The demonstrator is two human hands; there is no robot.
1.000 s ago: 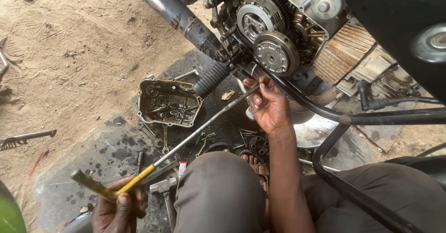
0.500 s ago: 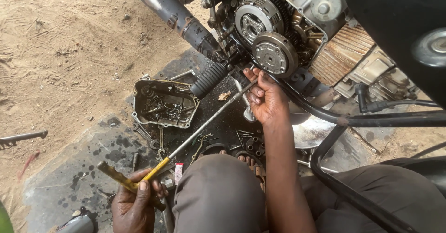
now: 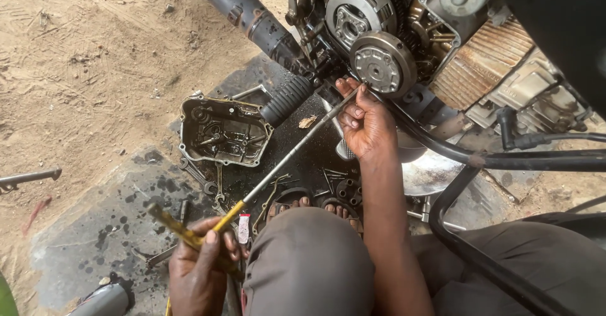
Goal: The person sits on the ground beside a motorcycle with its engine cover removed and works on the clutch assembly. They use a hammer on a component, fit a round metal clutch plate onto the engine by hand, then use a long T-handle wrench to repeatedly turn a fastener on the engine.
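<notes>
Sandy ground with an oil-stained slab (image 3: 82,240) is lying under the opened motorcycle engine (image 3: 379,45). Your left hand (image 3: 199,265) is closing fully around the yellow handle of a long T-handle wrench (image 3: 284,158); your right hand (image 3: 366,123) is curling loosely about its steel shaft near the tip, below the clutch (image 3: 382,60). The wrench is probably stiff, moderately heavy and oil-slick: best gripped at the handle. A removed engine cover (image 3: 224,133) is lying beside it.

Bright, even daylight, soft shadows, sharp focus, slight wide-angle stretch at the edges.
</notes>
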